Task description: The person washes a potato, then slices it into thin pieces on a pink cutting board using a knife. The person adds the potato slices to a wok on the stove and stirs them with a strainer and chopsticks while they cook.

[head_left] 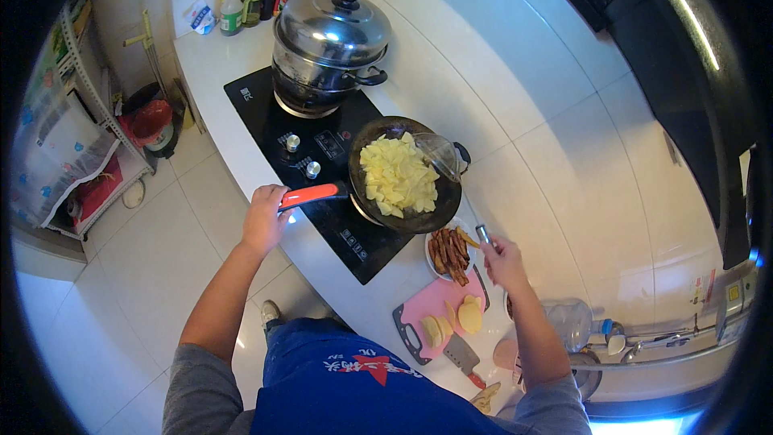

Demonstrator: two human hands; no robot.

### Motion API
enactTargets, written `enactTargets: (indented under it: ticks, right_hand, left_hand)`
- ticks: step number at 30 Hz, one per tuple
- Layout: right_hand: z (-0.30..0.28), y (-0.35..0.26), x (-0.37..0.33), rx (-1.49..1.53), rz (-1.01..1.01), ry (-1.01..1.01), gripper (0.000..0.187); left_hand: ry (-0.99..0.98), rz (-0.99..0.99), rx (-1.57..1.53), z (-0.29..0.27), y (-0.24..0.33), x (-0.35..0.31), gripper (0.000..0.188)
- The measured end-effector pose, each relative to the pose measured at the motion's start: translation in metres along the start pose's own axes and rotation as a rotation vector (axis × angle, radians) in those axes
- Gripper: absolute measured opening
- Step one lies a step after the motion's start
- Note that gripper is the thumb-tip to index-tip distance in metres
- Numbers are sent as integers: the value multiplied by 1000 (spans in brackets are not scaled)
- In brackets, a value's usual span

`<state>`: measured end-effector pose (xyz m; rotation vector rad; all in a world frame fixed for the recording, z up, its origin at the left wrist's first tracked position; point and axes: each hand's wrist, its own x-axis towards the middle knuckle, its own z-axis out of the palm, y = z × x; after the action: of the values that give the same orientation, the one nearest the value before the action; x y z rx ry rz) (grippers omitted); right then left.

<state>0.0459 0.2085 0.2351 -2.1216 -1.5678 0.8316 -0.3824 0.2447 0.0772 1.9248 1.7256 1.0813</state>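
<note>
My left hand (266, 216) is wrapped round the red-and-black handle of a dark wok (447, 208) on the cooktop. Pale yellow slices (396, 176), which look like potato, are heaped in the wok. Closed on a metal-ended handle, my right hand (503, 263) is to the right of the wok. This looks like a spatula (483, 234); its shaft is hard to make out, and a thin greyish blade shape lies over the wok's right side. Next to that hand, a white plate (431, 264) holds browned meat strips (451, 254).
A lidded steamer pot (326, 48) stands on the black cooktop (346, 251), behind the wok. Bottles (232, 12) crowd the far corner. Nearer me, a pink cutting board (419, 306) bears potato pieces, with a cleaver (461, 354) beside it. A clear jug (568, 324) stands at the right.
</note>
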Motion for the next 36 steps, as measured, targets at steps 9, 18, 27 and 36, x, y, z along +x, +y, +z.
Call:
enactTargets:
  ticks: [9, 18, 27, 36]
  right_hand:
    - [14, 58, 38, 69, 183, -90, 22]
    - [41, 49, 5, 905, 524, -285, 30]
    - [82, 3, -18, 918, 532, -289, 33]
    - [83, 12, -16, 1252, 575, -495, 35]
  left_hand:
    - [5, 6, -14, 0, 4, 1, 41]
    - [22, 11, -2, 1, 4, 1, 39]
    - [2, -5, 2, 1, 2, 1, 39]
    - [9, 7, 12, -2, 4, 1, 39]
